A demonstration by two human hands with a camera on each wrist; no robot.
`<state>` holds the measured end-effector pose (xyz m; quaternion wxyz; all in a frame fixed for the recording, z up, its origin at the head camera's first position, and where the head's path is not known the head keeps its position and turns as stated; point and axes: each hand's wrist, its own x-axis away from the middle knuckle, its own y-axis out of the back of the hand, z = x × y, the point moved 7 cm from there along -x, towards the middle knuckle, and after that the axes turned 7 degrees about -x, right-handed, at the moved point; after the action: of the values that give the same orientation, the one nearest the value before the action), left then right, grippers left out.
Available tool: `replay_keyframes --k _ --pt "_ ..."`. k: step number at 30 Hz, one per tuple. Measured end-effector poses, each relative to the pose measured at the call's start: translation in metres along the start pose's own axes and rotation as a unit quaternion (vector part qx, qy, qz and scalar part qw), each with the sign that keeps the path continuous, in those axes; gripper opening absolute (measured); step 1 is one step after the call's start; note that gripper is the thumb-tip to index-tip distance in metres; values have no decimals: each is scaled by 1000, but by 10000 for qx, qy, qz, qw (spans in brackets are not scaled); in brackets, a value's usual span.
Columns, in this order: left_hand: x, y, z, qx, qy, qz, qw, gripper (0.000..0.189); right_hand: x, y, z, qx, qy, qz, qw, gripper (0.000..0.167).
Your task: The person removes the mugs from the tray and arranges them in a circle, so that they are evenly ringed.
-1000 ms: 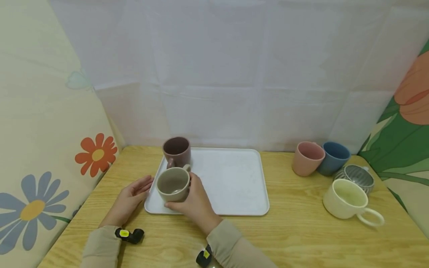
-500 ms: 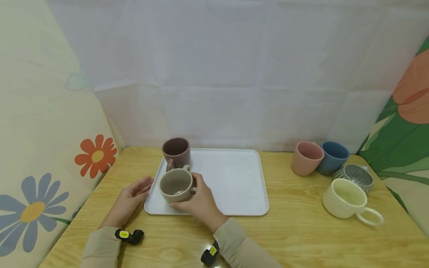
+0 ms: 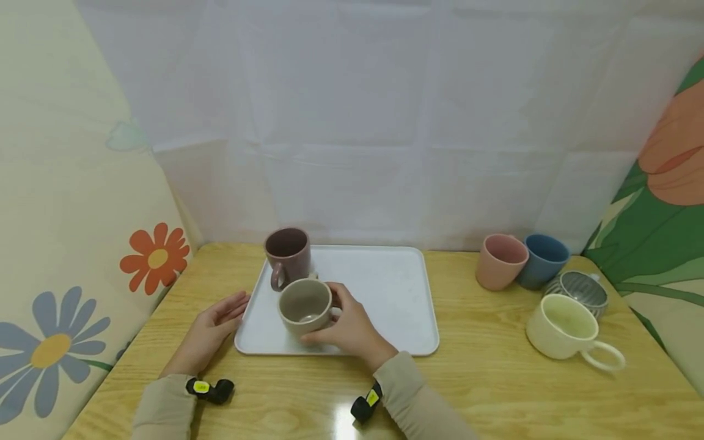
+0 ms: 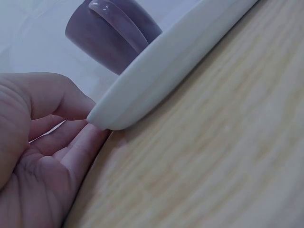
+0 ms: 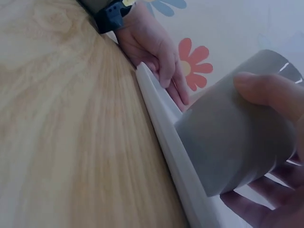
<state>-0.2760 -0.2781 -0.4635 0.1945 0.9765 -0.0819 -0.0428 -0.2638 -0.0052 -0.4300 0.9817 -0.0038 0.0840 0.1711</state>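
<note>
Roughly upright at the tray (image 3: 385,305), the grey mug (image 3: 304,308) is between the hands, gripped by the nearer right hand (image 3: 354,327), while the left hand (image 3: 214,324), fingers loosely extended, touches the tray's edge.

In the head view's lower middle, the right hand (image 3: 354,324) covers part of the taupe mug (image 3: 302,310). At right, the pale yellow mug (image 3: 558,336) hides part of the ribbed grey cup (image 3: 583,288), and the pink mug (image 3: 497,272) part of the blue mug (image 3: 544,263). The left wrist view's upper edge crops the purple mug (image 4: 97,40).
</note>
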Motion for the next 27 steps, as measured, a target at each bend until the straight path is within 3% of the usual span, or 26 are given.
replay_keyframes --k 7,22,27 --pt "0 0 2 -93 182 16 9998 57 1 24 1 -110 -35 62 9999 90" --pt "0 0 2 -134 199 -55 9997 56 12 82 5 298 -37 -66 9995 92" --pt "1 -1 -1 -34 63 -42 10000 56 17 100 6 329 18 -191 9993 93"
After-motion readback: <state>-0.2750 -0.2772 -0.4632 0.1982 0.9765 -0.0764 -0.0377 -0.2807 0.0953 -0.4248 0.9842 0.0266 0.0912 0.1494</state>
